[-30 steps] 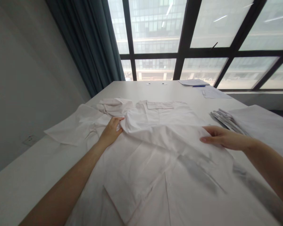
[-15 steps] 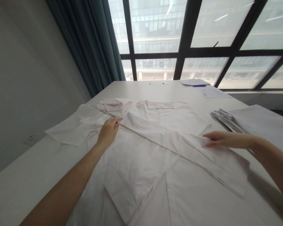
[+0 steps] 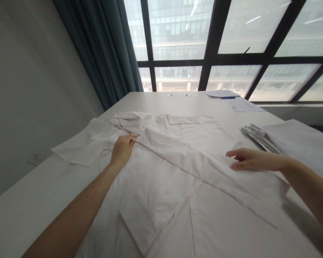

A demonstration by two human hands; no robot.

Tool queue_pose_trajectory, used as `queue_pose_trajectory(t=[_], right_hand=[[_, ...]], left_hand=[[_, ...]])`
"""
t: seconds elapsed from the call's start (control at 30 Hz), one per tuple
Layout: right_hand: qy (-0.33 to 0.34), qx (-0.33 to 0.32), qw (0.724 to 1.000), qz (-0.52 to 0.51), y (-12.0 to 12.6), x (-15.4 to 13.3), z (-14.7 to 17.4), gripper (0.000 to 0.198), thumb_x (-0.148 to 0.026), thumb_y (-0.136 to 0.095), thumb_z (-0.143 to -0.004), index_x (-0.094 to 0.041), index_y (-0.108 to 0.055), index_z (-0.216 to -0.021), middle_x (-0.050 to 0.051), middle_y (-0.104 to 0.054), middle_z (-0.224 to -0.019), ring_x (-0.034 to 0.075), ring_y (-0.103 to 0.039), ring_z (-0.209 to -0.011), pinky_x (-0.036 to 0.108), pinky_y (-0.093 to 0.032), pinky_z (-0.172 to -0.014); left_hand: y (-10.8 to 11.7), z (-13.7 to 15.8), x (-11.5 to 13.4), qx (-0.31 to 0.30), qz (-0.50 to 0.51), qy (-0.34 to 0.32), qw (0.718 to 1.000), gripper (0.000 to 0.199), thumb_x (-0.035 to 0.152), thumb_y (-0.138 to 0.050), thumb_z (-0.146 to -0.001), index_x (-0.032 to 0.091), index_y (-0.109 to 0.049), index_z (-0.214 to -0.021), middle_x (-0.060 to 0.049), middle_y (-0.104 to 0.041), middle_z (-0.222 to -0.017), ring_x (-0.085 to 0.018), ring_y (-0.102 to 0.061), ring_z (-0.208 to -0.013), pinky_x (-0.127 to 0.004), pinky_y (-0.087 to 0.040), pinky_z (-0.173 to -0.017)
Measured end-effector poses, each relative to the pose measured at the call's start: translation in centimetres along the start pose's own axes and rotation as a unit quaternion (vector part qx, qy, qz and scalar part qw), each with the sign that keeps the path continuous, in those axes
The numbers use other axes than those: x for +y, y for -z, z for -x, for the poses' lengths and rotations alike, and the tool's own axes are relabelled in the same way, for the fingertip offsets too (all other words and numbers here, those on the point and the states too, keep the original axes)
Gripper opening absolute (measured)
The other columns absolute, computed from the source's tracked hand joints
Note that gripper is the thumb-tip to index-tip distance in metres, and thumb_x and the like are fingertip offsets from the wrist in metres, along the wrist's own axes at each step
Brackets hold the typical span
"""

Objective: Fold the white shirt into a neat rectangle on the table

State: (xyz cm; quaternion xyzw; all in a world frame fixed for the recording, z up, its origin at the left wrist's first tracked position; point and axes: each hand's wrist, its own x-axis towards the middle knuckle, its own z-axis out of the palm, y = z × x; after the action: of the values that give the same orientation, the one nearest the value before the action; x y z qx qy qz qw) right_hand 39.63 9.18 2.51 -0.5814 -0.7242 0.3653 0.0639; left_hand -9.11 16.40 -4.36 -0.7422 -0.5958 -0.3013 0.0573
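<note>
Since a second ago, the folded-over layer (image 3: 201,163) of the white garment (image 3: 167,208) has come down from its raised, billowing position and lies flatter, its lower edge running aslant toward the near right. The left hand (image 3: 122,148) has shifted slightly to its left, and the right hand's thumb and fingers have drawn apart.

A dark-framed window (image 3: 177,36) fills much of the background, above the far end of a white table (image 3: 150,102). A blue curtain (image 3: 102,46) hangs at the window's left side, beside a pale wall (image 3: 29,82). The garment covers the table's near middle, its flat collar band (image 3: 183,119) toward the far side; rumpled cloth spreads out at the left. A stack of folded white cloth (image 3: 301,138) lies on the right, apart from the garment.

The right hand (image 3: 250,158) is loosely spread over the right part of the folded layer; whether it touches the fabric, I cannot tell. The left hand lies at the layer's upper left corner, thumb close to the fingers; whether it pinches the cloth is unclear. Papers (image 3: 220,93) lie near the far right corner, with a blue pen (image 3: 228,97) at their edge.
</note>
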Motion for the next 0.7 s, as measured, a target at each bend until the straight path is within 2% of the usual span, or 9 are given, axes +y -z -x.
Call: queue_pose_trajectory(t=[0.1,0.17,0.3,0.43,0.57,0.7], right_hand=[[0.007,-0.077,0.997,0.013,-0.4,-0.6,0.0,0.056,-0.062,-0.070,-0.069,-0.023,-0.071,-0.109,0.006,-0.072,-0.104,0.031,-0.065,-0.096,0.035,-0.051,-0.081],[0.038,-0.087,0.995,0.039,-0.9,-1.1,-0.2,0.046,-0.061,-0.065,-0.076,-0.022,-0.070,-0.100,0.004,-0.071,-0.092,0.027,-0.064,-0.086,0.032,-0.049,-0.071],[0.063,-0.018,0.996,0.055,-2.0,-1.9,-1.0,0.043,-0.061,-0.050,-0.087,-0.020,-0.063,-0.083,0.002,-0.063,-0.071,0.018,-0.055,-0.065,0.027,-0.038,-0.057],[0.066,0.025,0.997,0.032,-3.0,-2.5,-1.3,0.044,-0.060,-0.046,-0.090,-0.020,-0.063,-0.090,0.000,-0.057,-0.063,0.015,-0.047,-0.056,0.027,-0.032,-0.053],[0.081,-0.005,0.997,-0.010,-3.4,-3.2,-1.0,0.039,-0.057,-0.046,-0.091,-0.021,-0.061,-0.090,-0.004,-0.049,-0.059,0.012,-0.038,-0.053,0.025,-0.027,-0.050],[0.069,-0.039,0.996,-0.035,-3.4,-3.7,-0.5,0.039,-0.057,-0.047,-0.089,-0.021,-0.061,-0.090,-0.005,-0.046,-0.058,0.011,-0.033,-0.051,0.024,-0.023,-0.047]], left_hand=[[-0.1,-0.1,0.1,-0.009,0.003,-0.008,1.000,0.029,0.017,-0.047,-0.083,0.020,-0.068,-0.104,-0.008,-0.067,-0.091,-0.027,-0.057,-0.094,-0.042,-0.047,-0.091],[-0.1,-0.4,0.3,-0.008,0.029,-0.002,1.000,0.031,0.016,-0.048,-0.080,0.018,-0.068,-0.104,-0.009,-0.066,-0.098,-0.027,-0.057,-0.097,-0.042,-0.046,-0.094],[-0.1,-1.7,1.5,-0.004,0.092,-0.008,0.996,0.031,0.017,-0.046,-0.080,0.016,-0.068,-0.102,-0.009,-0.065,-0.106,-0.025,-0.056,-0.106,-0.041,-0.044,-0.100],[-0.6,-4.5,3.8,-0.041,0.102,-0.073,0.991,0.029,0.015,-0.043,-0.083,0.017,-0.069,-0.095,-0.007,-0.066,-0.106,-0.023,-0.057,-0.108,-0.041,-0.041,-0.104],[-2.7,-8.2,6.5,-0.122,0.059,-0.127,0.983,0.035,0.007,-0.039,-0.085,0.017,-0.068,-0.100,-0.007,-0.066,-0.111,-0.020,-0.057,-0.110,-0.037,-0.041,-0.104],[-5.8,-11.2,8.4,-0.169,0.017,-0.139,0.976,0.039,0.002,-0.040,-0.085,0.019,-0.068,-0.106,-0.006,-0.062,-0.121,-0.021,-0.053,-0.117,-0.036,-0.041,-0.104]])
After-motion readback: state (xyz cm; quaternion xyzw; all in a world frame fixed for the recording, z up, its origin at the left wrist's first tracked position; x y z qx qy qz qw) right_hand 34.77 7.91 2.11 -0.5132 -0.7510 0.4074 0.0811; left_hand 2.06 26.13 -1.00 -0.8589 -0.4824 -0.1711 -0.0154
